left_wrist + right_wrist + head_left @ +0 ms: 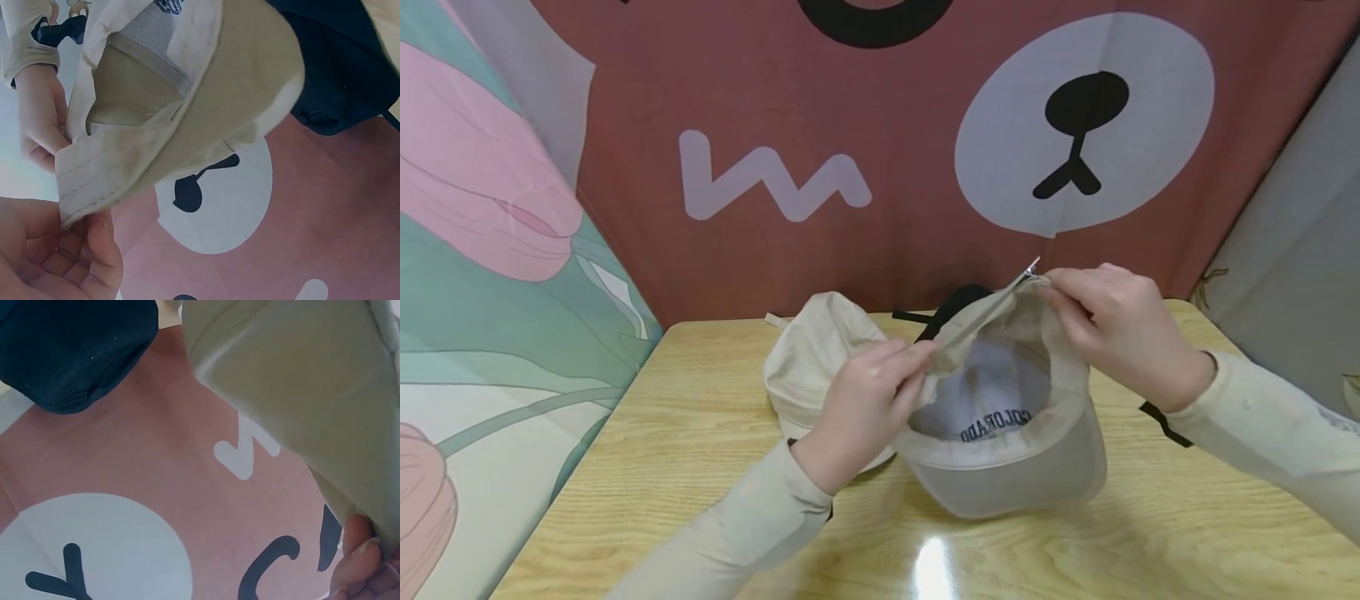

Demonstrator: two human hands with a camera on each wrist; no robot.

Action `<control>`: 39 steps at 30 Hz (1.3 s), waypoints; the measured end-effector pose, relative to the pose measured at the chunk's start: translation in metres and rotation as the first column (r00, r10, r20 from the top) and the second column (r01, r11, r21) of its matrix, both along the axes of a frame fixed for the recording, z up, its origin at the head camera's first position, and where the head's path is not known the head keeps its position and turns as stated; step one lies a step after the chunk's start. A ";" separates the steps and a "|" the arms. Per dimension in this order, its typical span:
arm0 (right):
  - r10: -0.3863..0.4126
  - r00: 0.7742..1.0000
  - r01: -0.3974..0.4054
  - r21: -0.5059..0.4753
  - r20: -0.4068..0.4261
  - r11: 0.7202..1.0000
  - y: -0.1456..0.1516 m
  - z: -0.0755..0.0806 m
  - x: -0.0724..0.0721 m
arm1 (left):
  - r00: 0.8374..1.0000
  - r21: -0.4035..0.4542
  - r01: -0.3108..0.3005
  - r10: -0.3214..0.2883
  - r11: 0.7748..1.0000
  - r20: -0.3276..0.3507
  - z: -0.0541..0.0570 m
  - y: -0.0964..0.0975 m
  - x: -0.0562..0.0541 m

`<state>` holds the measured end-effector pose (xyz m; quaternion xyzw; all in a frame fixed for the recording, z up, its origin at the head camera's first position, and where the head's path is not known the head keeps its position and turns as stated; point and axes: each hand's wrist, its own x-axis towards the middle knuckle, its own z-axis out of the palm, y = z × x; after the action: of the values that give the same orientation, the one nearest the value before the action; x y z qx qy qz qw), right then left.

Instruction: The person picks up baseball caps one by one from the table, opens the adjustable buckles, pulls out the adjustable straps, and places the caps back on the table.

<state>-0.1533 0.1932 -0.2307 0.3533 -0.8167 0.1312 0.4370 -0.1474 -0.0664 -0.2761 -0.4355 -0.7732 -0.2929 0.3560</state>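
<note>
Both hands hold up a beige baseball cap (1015,479), its inside facing me and its brim hanging low toward the table. Reversed dark lettering reading COLORADO shows through the crown. My left hand (865,408) pinches the back edge of the cap on one side; the left wrist view shows fingers and thumb on the stitched band (94,175). At the other side, my right hand (1116,329) grips the band near a small metal buckle (1032,267) on a strap. Fingertips (362,550) curl at the cap's edge in the right wrist view.
A second beige cap (823,350) sits on the wooden table (700,450), left of the held one and partly behind my left hand. Behind the held cap is a dark cap (75,356). A printed cloth (775,275) with a bear face hangs along the table's back edge.
</note>
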 end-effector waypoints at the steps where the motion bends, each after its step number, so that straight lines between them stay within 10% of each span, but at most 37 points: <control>1: -0.011 1.000 0.011 -0.007 0.006 1.000 0.001 0.000 0.000 | 1.000 0.005 0.003 -0.003 1.000 0.002 0.000 0.000 0.000; 21: 0.038 0.999 -0.036 -0.152 0.014 0.988 -0.011 0.004 0.012 | 0.996 0.049 0.078 -0.079 0.996 0.030 -0.013 -0.002 0.000; 30: 0.049 0.999 -0.050 -0.165 -0.014 0.985 -0.016 0.009 0.014 | 0.974 -0.006 -0.036 0.037 0.999 0.224 -0.032 -0.005 0.000; 35: 0.024 1.000 -0.022 -0.156 0.013 0.988 -0.013 0.012 0.018 | 0.920 -0.009 -0.067 0.065 0.998 0.387 -0.044 -0.007 -0.004; 39: 0.024 1.000 -0.021 -0.159 0.015 0.987 -0.012 0.012 0.020 | 0.791 0.017 -0.079 0.052 0.997 0.609 -0.052 -0.011 -0.008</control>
<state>-0.1334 0.1809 -0.2188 0.3255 -0.8032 0.2037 0.4554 -0.1559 -0.0770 -0.3280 -0.2838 -0.8549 -0.4208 0.1078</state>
